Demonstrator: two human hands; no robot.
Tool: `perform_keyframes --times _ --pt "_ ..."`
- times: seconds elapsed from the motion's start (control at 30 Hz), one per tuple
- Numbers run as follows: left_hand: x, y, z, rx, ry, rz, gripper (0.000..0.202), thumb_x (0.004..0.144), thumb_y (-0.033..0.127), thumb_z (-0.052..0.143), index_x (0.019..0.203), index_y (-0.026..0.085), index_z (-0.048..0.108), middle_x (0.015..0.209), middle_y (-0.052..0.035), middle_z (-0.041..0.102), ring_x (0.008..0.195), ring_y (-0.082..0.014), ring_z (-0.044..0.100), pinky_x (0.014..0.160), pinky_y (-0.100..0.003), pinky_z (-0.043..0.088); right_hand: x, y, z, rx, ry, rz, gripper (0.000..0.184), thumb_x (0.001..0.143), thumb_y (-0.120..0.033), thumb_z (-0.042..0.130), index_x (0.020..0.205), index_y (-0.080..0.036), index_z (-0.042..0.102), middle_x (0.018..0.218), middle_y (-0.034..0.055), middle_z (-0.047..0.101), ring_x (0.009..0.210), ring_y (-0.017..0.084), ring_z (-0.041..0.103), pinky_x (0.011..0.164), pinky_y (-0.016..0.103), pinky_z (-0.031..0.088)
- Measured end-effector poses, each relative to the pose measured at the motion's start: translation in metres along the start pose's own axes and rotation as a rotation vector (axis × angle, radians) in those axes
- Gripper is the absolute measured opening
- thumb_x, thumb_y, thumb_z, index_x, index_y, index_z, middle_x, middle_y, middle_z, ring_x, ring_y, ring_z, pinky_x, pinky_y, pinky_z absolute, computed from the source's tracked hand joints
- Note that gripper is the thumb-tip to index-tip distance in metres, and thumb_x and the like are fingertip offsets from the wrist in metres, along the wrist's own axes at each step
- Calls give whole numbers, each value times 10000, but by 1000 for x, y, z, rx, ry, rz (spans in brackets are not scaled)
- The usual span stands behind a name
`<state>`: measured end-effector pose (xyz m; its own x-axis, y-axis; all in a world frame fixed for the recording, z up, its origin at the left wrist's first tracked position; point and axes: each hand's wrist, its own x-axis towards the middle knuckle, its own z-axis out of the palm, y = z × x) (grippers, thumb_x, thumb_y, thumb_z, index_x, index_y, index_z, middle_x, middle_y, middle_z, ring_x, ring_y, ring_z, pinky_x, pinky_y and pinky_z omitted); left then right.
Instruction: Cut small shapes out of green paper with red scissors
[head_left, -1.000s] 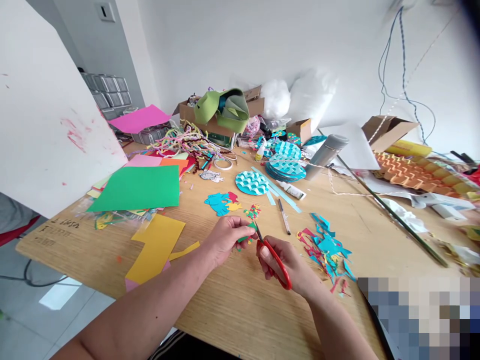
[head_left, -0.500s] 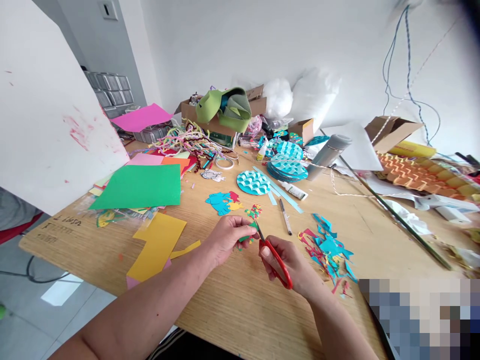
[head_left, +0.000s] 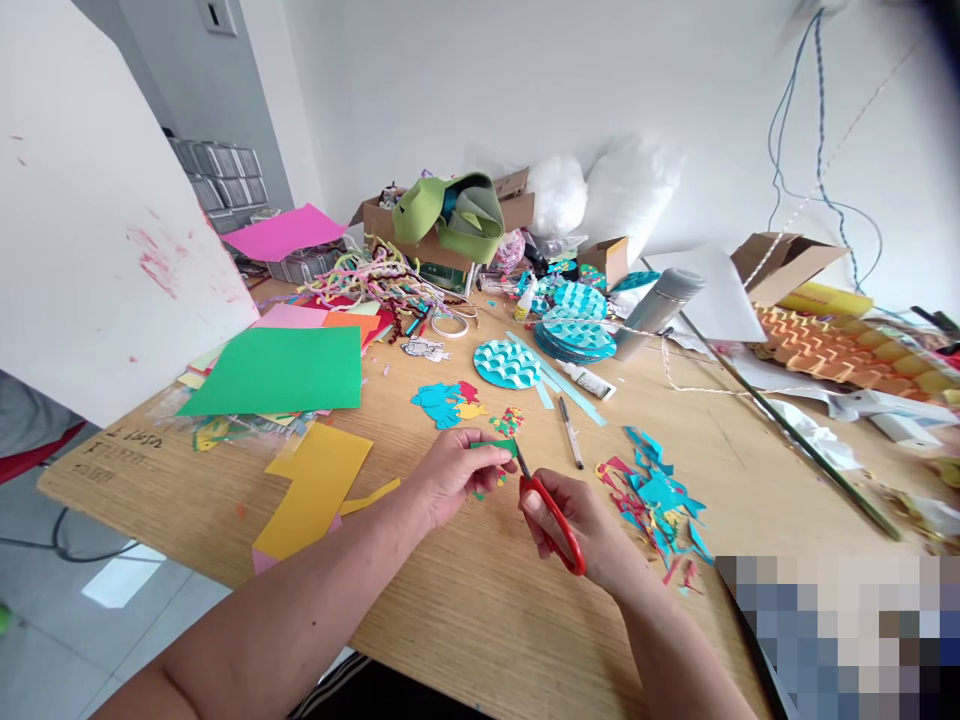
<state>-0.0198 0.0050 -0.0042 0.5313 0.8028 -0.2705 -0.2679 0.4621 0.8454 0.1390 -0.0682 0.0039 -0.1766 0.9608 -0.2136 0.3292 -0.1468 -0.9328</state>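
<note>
Pinching green paper [head_left: 502, 446] above the table [head_left: 465, 610], the left hand [head_left: 451, 474] is steadying it while the right hand [head_left: 583, 508], grip closed, is holding red-handled scissors [head_left: 568, 534]; short snips would likely be working best.

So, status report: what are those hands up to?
Left hand pinching green paper. Right hand gripping red scissors, blades at paper's edge. Loose paper bits just beyond.

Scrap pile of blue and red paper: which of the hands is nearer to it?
Right. The right hand, holding red scissors, is just left of the scrap pile; the left hand, holding green paper, is farther left.
</note>
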Motion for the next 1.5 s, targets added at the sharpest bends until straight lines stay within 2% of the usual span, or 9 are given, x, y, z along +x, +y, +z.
perform_keyframes --times 0.3,0.67,0.87,1.03,1.23,1.5 --pt "-1 0 0 36 -13 8 179 603 264 710 690 117 657 671 -39 660 453 -49 460 455 -204 310 0 -2 -1 -21 -19 -14 497 786 -672 522 703 -188 441 532 -30 515 428 99 508 412 210 389" --pt "-4 5 3 13 -1 21 173 595 267 712 630 120 628 588 -27 632 439 -56 450 431 -201 294 -1 -3 -1 -25 -12 2 454 770 -619 587 685 -204 423 487 -47 497 401 103 490 393 207 361" --pt "-3 3 2 -4 -17 8 196 599 295 714 636 123 627 662 -48 668 439 -59 468 430 -211 285 -1 -4 -1 -25 1 -2 458 784 -633 554 678 -207 424 481 -39 507 398 105 495 388 206 340" --pt "-3 2 2 22 -24 1 190 593 287 714 628 113 648 562 -23 615 428 -56 443 426 -215 272 0 -1 0 -11 2 -2 448 777 -611 584 688 -201 428 491 -42 506 395 100 491 391 205 337" --pt "-1 0 1 -23 -2 29 178 591 261 716 657 121 627 658 -35 663 438 -51 461 427 -207 281 0 1 0 -15 -10 -5 454 787 -618 568 693 -196 431 492 -46 494 402 98 489 396 203 347" --pt "-1 1 3 -12 5 25 204 577 266 719 678 126 612 654 -26 657 440 -52 470 437 -199 317 -1 1 -1 -15 -18 -10 463 782 -632 564 697 -197 434 512 -39 504 419 103 500 408 211 365"
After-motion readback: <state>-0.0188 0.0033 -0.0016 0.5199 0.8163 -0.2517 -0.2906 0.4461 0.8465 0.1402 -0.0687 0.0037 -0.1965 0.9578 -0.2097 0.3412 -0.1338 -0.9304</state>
